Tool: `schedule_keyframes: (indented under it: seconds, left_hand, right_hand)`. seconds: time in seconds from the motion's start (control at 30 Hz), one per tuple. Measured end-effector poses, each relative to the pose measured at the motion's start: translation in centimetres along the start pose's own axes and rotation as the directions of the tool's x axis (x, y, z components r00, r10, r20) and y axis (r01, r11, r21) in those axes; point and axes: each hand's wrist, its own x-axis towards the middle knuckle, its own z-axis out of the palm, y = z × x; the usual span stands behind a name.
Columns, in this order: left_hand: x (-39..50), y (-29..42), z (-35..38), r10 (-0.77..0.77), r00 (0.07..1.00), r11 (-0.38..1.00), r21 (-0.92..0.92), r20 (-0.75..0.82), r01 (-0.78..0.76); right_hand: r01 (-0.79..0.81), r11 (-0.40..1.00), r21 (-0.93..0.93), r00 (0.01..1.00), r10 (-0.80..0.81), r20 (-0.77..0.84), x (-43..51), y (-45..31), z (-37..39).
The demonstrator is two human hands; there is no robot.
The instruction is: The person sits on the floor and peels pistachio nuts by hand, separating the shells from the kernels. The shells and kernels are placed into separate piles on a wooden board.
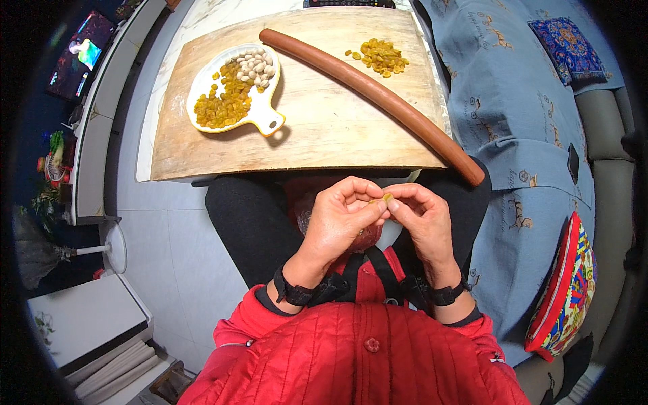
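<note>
Between the fingertips of my left hand (341, 217) and my right hand (425, 217) is a small yellow-green raisin (388, 197), pinched from both sides above my lap. Beyond my hands, a wooden board (314, 136) lies on the table. On its left sits a white dish with a yellow rim and a short handle (260, 114); it holds yellow raisins (220, 107) and pale shelled nuts or similar round pieces (257, 66). A loose pile of raisins (382, 56) lies at the board's far right. Partly hidden below my hands is a reddish round thing (365, 239).
A long wooden rolling pin (374, 101) crosses the board diagonally, its near end past the edge. A remote control (349, 3) lies at the far edge. To the right is a sofa with a blue cover (506, 167), a phone (573, 163) and cushions (562, 288).
</note>
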Motion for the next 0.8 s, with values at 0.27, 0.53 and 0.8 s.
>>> schedule_keyframes:
  seconds: [0.27,0.53,0.8]
  left_hand:
    - [0.0,-0.4,-0.2,0.017,1.0,0.999,0.028,0.008,-0.017]
    - [0.2,-0.6,-0.3,0.005,1.0,1.0,0.027,0.005,-0.005]
    - [0.4,-0.9,-0.6,-0.026,0.999,0.999,0.02,0.022,0.025]
  right_hand:
    - [-0.005,1.0,-0.014,1.0,0.004,-0.027,0.0,0.4,0.0]
    - [-0.02,0.998,0.053,1.0,0.02,-0.008,0.5,1.1,-0.4]
    - [-0.032,0.996,0.079,0.999,0.03,0.036,0.4,1.5,-0.4]
